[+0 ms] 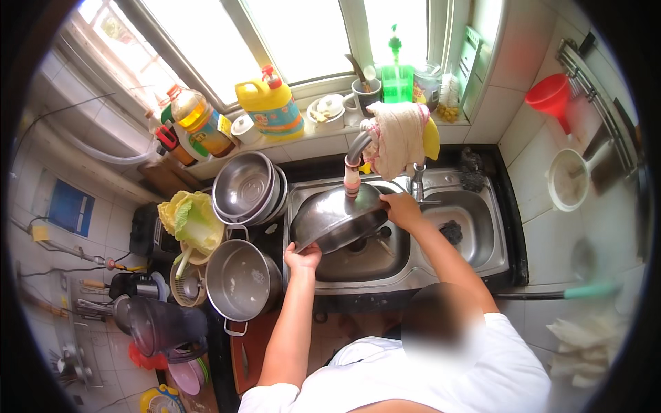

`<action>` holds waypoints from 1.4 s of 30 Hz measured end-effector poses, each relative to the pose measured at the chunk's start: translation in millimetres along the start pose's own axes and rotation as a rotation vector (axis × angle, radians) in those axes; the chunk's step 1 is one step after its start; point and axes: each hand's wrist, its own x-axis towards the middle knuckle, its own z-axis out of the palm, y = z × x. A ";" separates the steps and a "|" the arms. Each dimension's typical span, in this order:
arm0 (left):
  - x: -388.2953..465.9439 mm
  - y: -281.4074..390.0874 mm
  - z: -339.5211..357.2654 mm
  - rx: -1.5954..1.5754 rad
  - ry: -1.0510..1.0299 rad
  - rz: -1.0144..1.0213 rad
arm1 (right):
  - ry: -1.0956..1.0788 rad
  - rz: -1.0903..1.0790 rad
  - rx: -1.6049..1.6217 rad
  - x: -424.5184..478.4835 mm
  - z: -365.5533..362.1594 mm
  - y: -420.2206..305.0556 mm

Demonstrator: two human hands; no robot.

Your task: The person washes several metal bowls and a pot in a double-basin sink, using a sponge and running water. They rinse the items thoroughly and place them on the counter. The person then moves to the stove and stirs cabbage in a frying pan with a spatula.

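A large stainless steel basin (pixel 335 217) is held tilted over the left bowl of a double steel sink (pixel 356 285), its shiny outside facing up. My left hand (pixel 303 256) grips its near left rim, and my right hand (pixel 400 209) holds the rim at the right. The tap's spout (pixel 352 178) comes down over the basin's upper side; I cannot tell whether water runs. A light cloth (pixel 397 137) hangs over the tap's neck. A dark scouring pad (pixel 451 232) lies in the right sink bowl.
Left of the sink stand stacked steel bowls (pixel 242 186), a two-handled pot (pixel 240 281) and cabbage leaves (pixel 193 219) on a basket. The windowsill holds a yellow jug (pixel 271 108), an oil bottle (pixel 199 121), a mug (pixel 365 95) and a green pump bottle (pixel 396 85). A red funnel (pixel 550 95) hangs at right.
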 end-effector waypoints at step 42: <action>15.8 16.3 1.6 0.297 -0.131 -0.169 | -0.321 0.112 1.045 37.3 -48.1 -93.3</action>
